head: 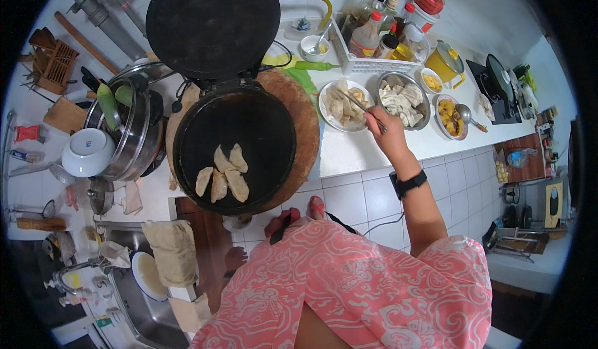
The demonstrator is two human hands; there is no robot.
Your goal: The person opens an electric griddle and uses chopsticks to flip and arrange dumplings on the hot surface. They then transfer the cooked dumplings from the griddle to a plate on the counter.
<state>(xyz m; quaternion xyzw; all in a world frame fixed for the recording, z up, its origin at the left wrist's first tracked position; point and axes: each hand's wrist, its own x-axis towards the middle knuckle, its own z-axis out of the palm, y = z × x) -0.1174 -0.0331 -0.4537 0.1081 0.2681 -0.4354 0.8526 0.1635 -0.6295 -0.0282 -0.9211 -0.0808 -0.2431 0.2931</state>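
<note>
My right hand [387, 126] grips a pair of chopsticks [357, 100], whose tips reach over a white plate [332, 124] heaped with dumplings [345, 107]. On the dark pan of an electric griddle [243, 125] lie several lightly browned dumplings [237, 185], grouped toward its near left side. The griddle's round lid [212, 27] stands raised behind it. Beside the plate, a steel bowl [426, 111] holds more pale dumplings [401, 97]. My left hand is out of view.
The griddle sits on a round wooden board [303, 129]. A white basket [369, 64] of bottles stands at the back. To the right are a patterned bowl of yellow food [451, 117] and a ladle [464, 113]. Stacked steamer pots [140, 129] and a sink [145, 311] lie left.
</note>
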